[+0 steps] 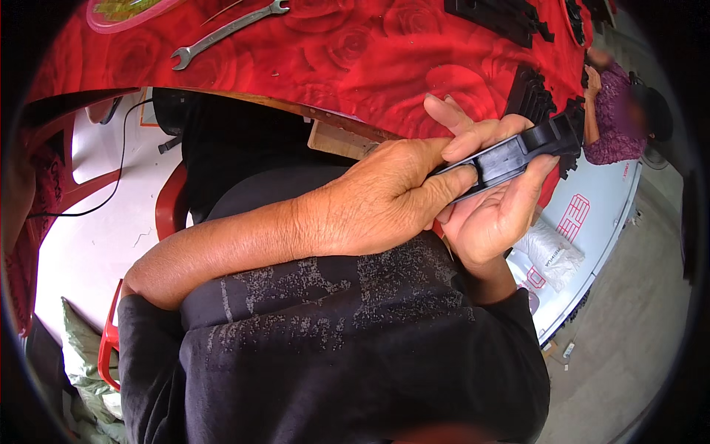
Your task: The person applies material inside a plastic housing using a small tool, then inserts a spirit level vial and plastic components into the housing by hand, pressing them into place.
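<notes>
A long black plastic part (pixel 503 161) with a hollow channel along it is held between my two hands over the table's near edge. My left hand (pixel 377 196) reaches across from the left, its thumb pressed into the channel at the near end. Under and around the part lies my right hand (pixel 484 226), thumb along one side and fingers on the other. The far end of the part sticks out past my right fingers, close to several similar black parts (pixel 529 92) on the red rose-print tablecloth (pixel 347 55).
An open-ended wrench (pixel 229 33) lies on the cloth near a pink-rimmed basket (pixel 126 13). More black parts (pixel 499 21) lie at the far right. Another person (pixel 614 111) in purple sits there. A white bag (pixel 551 255) rests on a pale board; a red chair (pixel 109 340) is at left.
</notes>
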### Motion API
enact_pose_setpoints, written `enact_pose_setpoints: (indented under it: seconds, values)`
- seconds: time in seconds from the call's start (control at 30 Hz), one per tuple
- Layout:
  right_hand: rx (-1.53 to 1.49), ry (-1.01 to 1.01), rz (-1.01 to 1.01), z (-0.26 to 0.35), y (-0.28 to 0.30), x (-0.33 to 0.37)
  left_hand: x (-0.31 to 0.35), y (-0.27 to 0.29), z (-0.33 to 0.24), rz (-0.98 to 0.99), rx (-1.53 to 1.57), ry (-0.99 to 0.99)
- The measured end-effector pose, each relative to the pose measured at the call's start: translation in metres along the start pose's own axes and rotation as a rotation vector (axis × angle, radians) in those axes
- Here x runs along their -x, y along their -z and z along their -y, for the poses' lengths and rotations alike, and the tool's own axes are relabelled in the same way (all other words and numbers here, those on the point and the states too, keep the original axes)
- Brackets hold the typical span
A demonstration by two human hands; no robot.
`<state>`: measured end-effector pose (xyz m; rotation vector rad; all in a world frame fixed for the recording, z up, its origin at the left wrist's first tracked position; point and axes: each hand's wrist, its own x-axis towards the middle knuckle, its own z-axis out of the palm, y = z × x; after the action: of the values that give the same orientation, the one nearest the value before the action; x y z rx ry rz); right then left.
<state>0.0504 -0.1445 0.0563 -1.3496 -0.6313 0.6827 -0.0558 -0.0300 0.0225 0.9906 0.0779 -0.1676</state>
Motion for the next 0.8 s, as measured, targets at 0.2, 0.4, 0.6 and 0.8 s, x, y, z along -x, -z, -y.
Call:
enact_pose_setpoints:
  seconds: [0.2,0.4,0.6,0.8]
  values:
    - [0.049,0.029,0.03,-0.002,0.001,0.0,0.0,-0.003,0.002,-0.038,-0.02,-0.004]
    - [0.116,0.036,0.043,-0.001,0.002,0.001,-0.001,-0.007,-0.001,-0.073,-0.003,0.0]
    - [0.11,0.06,0.025,0.0,-0.003,0.003,-0.004,-0.014,-0.001,-0.18,0.025,-0.069]
    - [0.136,0.043,0.032,0.003,-0.004,0.003,-0.001,-0.01,-0.003,-0.072,0.098,0.044]
